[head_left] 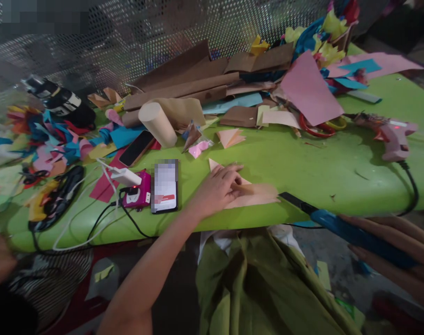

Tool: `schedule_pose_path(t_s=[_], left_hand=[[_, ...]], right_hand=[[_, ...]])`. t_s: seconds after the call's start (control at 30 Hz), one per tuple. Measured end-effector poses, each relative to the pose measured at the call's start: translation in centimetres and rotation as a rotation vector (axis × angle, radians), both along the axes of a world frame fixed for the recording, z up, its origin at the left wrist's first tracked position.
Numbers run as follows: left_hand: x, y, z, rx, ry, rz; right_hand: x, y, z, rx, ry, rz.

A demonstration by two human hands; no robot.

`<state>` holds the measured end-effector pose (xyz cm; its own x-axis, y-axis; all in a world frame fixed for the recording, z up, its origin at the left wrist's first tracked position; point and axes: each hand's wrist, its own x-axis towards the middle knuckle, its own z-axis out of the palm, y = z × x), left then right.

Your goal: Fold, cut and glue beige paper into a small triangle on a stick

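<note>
- Left hand [220, 188]: lies over a peach sheet of paper [259, 197], fingers bent, pressing it to the table. Whether the fingers also pinch the paper cannot be told.
- Paper position: on the green table [319, 172], at the near edge, directly in front of the person. One pointed corner shows beyond the left hand; the remainder extends to the right.
- Right hand [412, 253]: closed around the blue handle of a knife [351, 231]. The blade points left, its tip at the right end of the paper; contact cannot be confirmed.
- Beyond the left hand: a small folded peach paper [230, 138], apart from the sheet.
- Left of the left hand: a phone [166, 188] with a lit screen, just beside a magenta power strip [144, 193] fitted with a white charger [128, 177]. A second phone [137, 148] with a dark screen lies farther back.
- Behind these: a pale paper roll [158, 123], standing tilted.
- Right side: a pink glue gun [395, 137], red light on, cord over the near edge.
</note>
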<state>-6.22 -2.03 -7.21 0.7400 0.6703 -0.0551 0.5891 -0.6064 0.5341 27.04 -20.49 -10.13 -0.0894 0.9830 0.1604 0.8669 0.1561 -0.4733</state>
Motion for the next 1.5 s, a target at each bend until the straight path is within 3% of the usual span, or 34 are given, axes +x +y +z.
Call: schedule_pose_path(t_s=[0.43, 0.77, 1.0, 1.2, 1.5], left_hand=[[0.3, -0.1, -0.2, -0.023, -0.097, 0.078], [2.5, -0.6, -1.0, -0.107, -0.236, 0.261], [3.4, -0.5, -1.8, -0.055, -0.279, 0.284], [3.2, -0.4, -2.2, 0.002, -0.225, 0.249], [2.8, 0.0, -0.7, 0.131, 0.080, 0.139]], right_hand=[[-2.6, 1.5, 0.2, 0.117, -0.064, 0.116], [-6.4, 3.5, 0.9, 0.092, -0.010, 0.193], [-8.1, 4.2, 1.4, 0.082, 0.055, 0.268], [-8.8, 4.3, 1.2, 0.054, 0.094, 0.302], [-8.4, 4.3, 0.2, 0.042, 0.098, 0.319]])
